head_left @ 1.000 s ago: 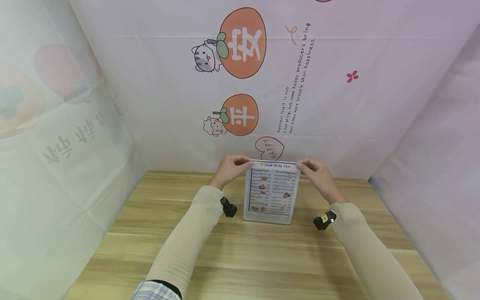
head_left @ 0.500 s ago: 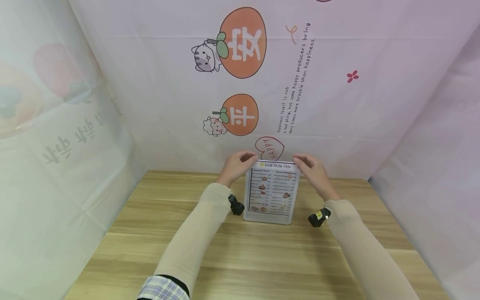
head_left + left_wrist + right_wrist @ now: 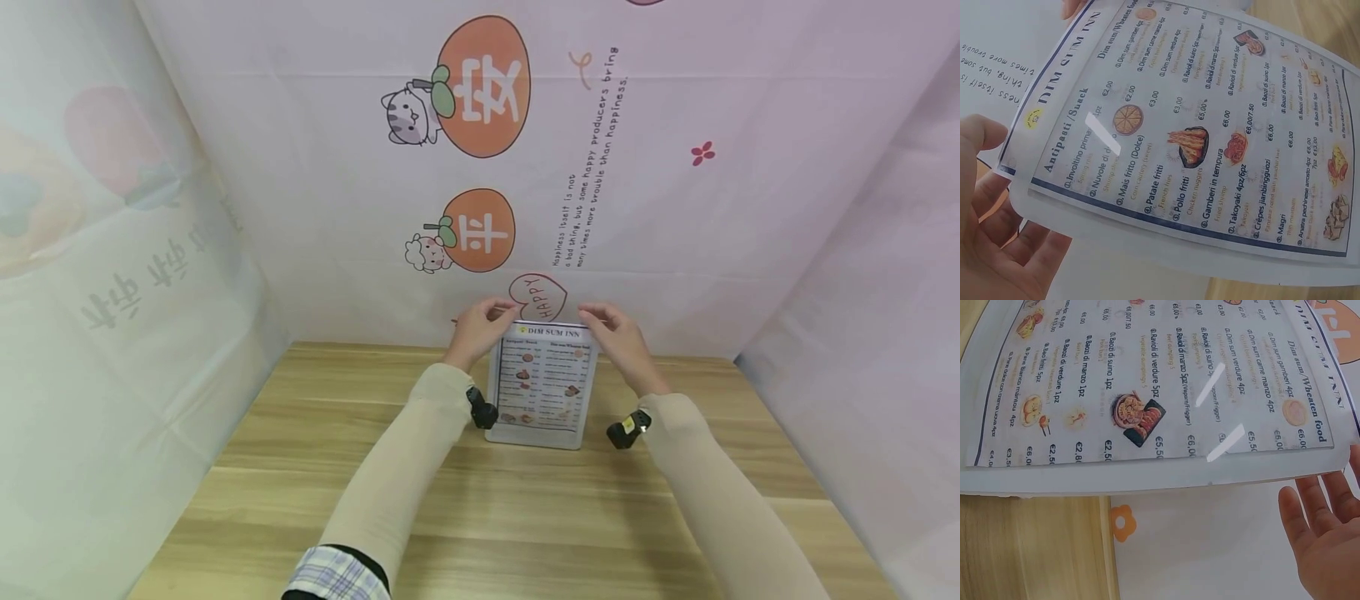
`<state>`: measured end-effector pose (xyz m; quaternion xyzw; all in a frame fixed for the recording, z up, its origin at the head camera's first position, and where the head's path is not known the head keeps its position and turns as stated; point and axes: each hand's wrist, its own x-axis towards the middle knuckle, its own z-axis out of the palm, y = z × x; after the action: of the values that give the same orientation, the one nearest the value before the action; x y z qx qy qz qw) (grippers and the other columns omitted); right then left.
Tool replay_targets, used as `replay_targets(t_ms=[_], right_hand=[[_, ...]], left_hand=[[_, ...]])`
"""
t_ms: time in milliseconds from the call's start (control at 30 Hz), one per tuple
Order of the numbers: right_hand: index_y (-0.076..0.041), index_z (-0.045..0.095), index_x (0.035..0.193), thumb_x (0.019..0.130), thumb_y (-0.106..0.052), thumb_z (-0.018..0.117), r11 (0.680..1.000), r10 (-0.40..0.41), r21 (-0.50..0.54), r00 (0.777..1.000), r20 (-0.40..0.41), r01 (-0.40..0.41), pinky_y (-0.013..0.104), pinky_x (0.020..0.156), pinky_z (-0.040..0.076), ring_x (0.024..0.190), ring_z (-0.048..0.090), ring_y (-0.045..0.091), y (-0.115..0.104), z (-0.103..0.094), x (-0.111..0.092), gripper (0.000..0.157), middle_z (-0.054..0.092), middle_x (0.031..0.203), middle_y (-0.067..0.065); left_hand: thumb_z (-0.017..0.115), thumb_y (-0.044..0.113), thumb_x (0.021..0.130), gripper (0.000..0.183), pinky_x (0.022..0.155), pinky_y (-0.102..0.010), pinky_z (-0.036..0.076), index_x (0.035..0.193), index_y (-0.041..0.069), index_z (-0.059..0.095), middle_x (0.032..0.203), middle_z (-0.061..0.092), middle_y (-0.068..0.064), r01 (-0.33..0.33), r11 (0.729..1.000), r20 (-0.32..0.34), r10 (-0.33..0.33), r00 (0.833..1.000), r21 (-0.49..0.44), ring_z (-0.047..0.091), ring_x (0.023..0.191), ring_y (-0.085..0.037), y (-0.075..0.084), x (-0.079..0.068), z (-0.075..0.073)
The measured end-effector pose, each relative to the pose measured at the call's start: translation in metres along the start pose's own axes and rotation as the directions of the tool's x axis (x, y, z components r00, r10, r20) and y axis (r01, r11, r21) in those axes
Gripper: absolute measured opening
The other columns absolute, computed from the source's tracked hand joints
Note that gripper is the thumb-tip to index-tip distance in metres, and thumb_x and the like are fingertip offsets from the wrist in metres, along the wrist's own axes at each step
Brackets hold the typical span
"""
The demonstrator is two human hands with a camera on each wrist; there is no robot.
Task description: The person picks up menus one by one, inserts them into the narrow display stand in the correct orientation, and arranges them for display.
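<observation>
A printed menu headed "DIM SUM INN" stands upright in a clear, pale holder, leaning slightly back near the rear of the table. My left hand pinches the menu's upper left edge; in the left wrist view its thumb meets the top edge while the other fingers lie behind the corner. At the upper right, my right hand pinches the same edge from the other side. The right wrist view shows its curved fingers behind the holder, with the thumb mostly hidden.
The wood-grain table runs up to a printed cloth backdrop close behind the menu. Pale cloth walls close in both sides. A black wrist camera sits on each wrist.
Both hands have slid inward along the menu's top edge, drawing closer to each other. The menu and its holder stay in the same place.
</observation>
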<state>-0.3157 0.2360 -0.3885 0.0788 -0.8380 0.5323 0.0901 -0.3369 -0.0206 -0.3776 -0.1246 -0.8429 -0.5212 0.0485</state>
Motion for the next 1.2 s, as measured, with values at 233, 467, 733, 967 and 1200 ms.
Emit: replay_targets(t_ms=[233, 467, 733, 967, 1200], right_hand=[[-0.01, 0.055, 0.14, 0.1, -0.051, 0.055, 1.0, 0.005, 0.005, 1.0, 0.02, -0.006, 0.051, 0.102, 0.044, 0.119, 0.054, 0.029, -0.001, 0.001, -0.002, 0.057, 0.057, 0.135, 0.012], [-0.01, 0.055, 0.139, 0.101, -0.049, 0.056, 1.0, 0.009, 0.023, 0.999, 0.032, -0.01, 0.05, 0.102, 0.043, 0.118, 0.054, 0.029, 0.0, 0.001, -0.004, 0.055, 0.057, 0.135, 0.013], [-0.008, 0.055, 0.139, 0.102, -0.037, 0.058, 1.0, -0.001, 0.022, 0.999, 0.045, 0.0, 0.053, 0.106, 0.041, 0.121, 0.053, 0.03, 0.007, 0.002, -0.005, 0.047, 0.056, 0.139, 0.013], [-0.005, 0.053, 0.14, 0.102, -0.037, 0.058, 0.999, -0.015, 0.032, 0.998, 0.064, 0.013, 0.054, 0.108, 0.039, 0.123, 0.052, 0.03, 0.01, 0.002, -0.006, 0.049, 0.055, 0.139, 0.013], [-0.005, 0.054, 0.14, 0.103, -0.039, 0.056, 0.999, -0.004, 0.041, 0.997, 0.082, 0.001, 0.054, 0.111, 0.035, 0.127, 0.049, 0.03, 0.011, 0.003, -0.008, 0.05, 0.054, 0.141, 0.013]], left_hand=[[0.059, 0.04, 0.101, 0.026, 0.093, -0.039, 0.051, 0.118, 0.023, 0.069, 0.111, 0.067, 0.003, -0.005, 1.0, 0.02, 0.005, 1.0, 0.0, 0.061, 0.105, -0.015, -0.001, 0.0, 0.001], [0.059, 0.038, 0.101, 0.029, 0.091, -0.038, 0.052, 0.122, 0.02, 0.069, 0.111, 0.068, 0.003, -0.021, 1.0, 0.036, 0.021, 0.999, 0.003, 0.061, 0.104, -0.015, -0.003, -0.002, -0.001], [0.058, 0.037, 0.102, 0.032, 0.093, -0.038, 0.051, 0.125, 0.019, 0.068, 0.115, 0.067, 0.002, -0.017, 1.0, 0.063, 0.017, 0.998, 0.007, 0.06, 0.107, -0.016, -0.008, -0.007, -0.001], [0.058, 0.038, 0.101, 0.031, 0.093, -0.038, 0.051, 0.123, 0.019, 0.069, 0.115, 0.067, 0.002, -0.025, 1.0, 0.062, 0.025, 0.998, 0.008, 0.06, 0.107, -0.016, -0.014, -0.007, -0.001], [0.058, 0.039, 0.101, 0.035, 0.092, -0.039, 0.051, 0.126, 0.017, 0.068, 0.113, 0.067, 0.002, -0.002, 1.0, 0.07, 0.002, 0.998, -0.005, 0.06, 0.105, -0.016, -0.016, -0.009, 0.0]])
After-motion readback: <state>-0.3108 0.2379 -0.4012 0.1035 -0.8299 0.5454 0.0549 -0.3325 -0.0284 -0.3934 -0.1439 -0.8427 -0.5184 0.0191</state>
